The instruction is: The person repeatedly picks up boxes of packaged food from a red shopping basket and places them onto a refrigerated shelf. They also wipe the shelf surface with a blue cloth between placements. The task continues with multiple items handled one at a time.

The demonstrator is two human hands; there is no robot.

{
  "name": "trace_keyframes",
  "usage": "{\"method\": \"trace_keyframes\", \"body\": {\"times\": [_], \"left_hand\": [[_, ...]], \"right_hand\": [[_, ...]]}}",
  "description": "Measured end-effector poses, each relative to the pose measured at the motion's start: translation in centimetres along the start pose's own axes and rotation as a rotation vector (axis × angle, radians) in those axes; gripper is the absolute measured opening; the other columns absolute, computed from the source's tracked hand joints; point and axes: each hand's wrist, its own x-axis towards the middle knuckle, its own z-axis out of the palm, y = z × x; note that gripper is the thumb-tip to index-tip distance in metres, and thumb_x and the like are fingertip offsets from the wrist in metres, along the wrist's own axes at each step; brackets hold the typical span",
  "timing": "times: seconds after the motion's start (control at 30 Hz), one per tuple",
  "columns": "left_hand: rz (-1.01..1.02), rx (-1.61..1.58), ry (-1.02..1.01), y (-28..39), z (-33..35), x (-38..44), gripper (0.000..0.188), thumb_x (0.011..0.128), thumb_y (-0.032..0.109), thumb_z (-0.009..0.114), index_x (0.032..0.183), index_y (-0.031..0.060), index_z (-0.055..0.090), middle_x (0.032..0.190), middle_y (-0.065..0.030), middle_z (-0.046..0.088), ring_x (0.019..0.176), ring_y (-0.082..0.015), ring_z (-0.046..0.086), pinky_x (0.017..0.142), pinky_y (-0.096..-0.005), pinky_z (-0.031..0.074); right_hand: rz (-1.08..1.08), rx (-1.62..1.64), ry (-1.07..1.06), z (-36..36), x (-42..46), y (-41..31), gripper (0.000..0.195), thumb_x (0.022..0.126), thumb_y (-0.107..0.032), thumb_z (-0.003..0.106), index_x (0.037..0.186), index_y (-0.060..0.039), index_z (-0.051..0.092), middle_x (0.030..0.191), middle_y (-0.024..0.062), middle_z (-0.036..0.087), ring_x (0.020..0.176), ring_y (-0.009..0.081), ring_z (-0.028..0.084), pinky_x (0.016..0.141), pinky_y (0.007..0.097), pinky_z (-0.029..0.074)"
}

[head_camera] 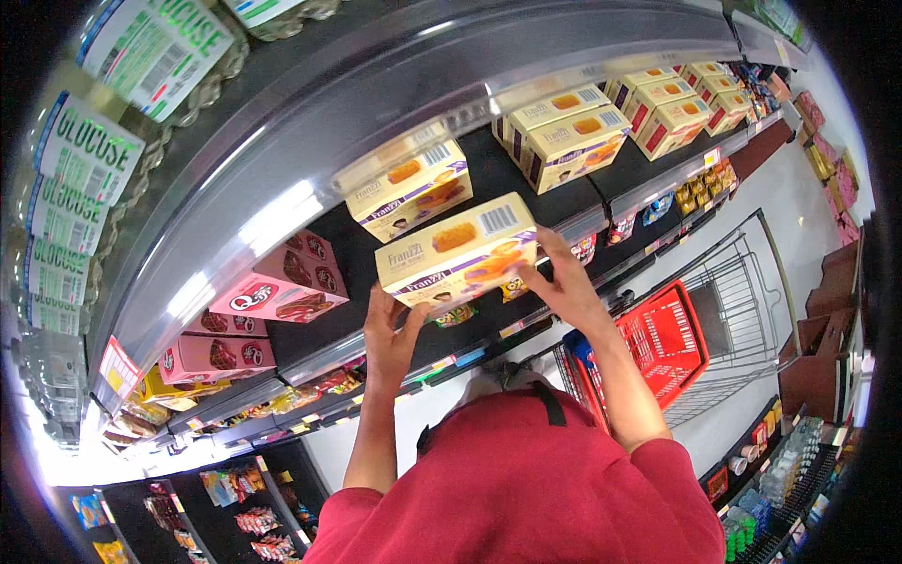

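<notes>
Both hands hold one cream Franzzi biscuit box (458, 250) by its two ends, in front of a black store shelf. My left hand (393, 328) grips its lower left end, with the thumb on the front side. My right hand (561, 278) has the right end, its thumb on the purple-striped front. Just behind the held box, another Franzzi box (412, 190) sits on the shelf. Further right on the same shelf stand more cream boxes (578, 144) in stacked rows. Pink boxes (282, 289) rest to the left.
A shelf with a clear plastic edge strip (282, 211) hangs over the boxes, bearing packs labelled glucose (91, 148). Snack bags fill lower shelves. To my right stand a wire shopping cart (740, 331) and a red plastic basket (662, 345). More stocked shelves (190, 515) lie at lower left.
</notes>
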Motion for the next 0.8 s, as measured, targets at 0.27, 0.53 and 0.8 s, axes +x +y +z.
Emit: {"method": "trace_keyframes", "body": {"times": [0.27, 0.53, 0.8], "left_hand": [[0.093, 0.069, 0.122, -5.6, -1.7, 2.6, 0.054, 0.094, -0.001, 0.063, 0.144, -0.0016, 0.042, 0.128, -0.016, 0.06, 0.117, -0.0204, 0.059, 0.1, -0.0344, 0.048], [0.1, 0.191, 0.155, -7.0, -2.4, 4.8, 0.07, 0.093, -0.003, 0.062, 0.155, 0.0029, 0.03, 0.144, -0.0205, 0.049, 0.123, -0.025, 0.056, 0.101, -0.0365, 0.048], [0.084, 0.248, 0.15, -6.7, -2.5, 5.6, 0.067, 0.095, 0.003, 0.062, 0.154, 0.0035, 0.031, 0.145, -0.0203, 0.048, 0.125, -0.0264, 0.055, 0.105, -0.039, 0.045]], "right_hand": [[0.006, -0.108, 0.076, 6.0, 4.2, 3.3, 0.046, 0.089, -0.01, 0.067, 0.129, 0.0012, 0.049, 0.11, 0.0195, 0.057, 0.102, 0.031, 0.058, 0.091, 0.0379, 0.049], [0.118, 0.017, 0.076, 7.2, 6.7, 2.7, 0.075, 0.086, -0.004, 0.066, 0.153, -0.0075, 0.033, 0.141, 0.0173, 0.05, 0.125, 0.0301, 0.054, 0.102, 0.0351, 0.046], [0.247, -0.194, -0.049, 6.3, 8.3, 1.1, 0.078, 0.087, -0.02, 0.068, 0.148, 0.0087, 0.029, 0.14, 0.0304, 0.047, 0.133, 0.0411, 0.046, 0.112, 0.0433, 0.038]]}}
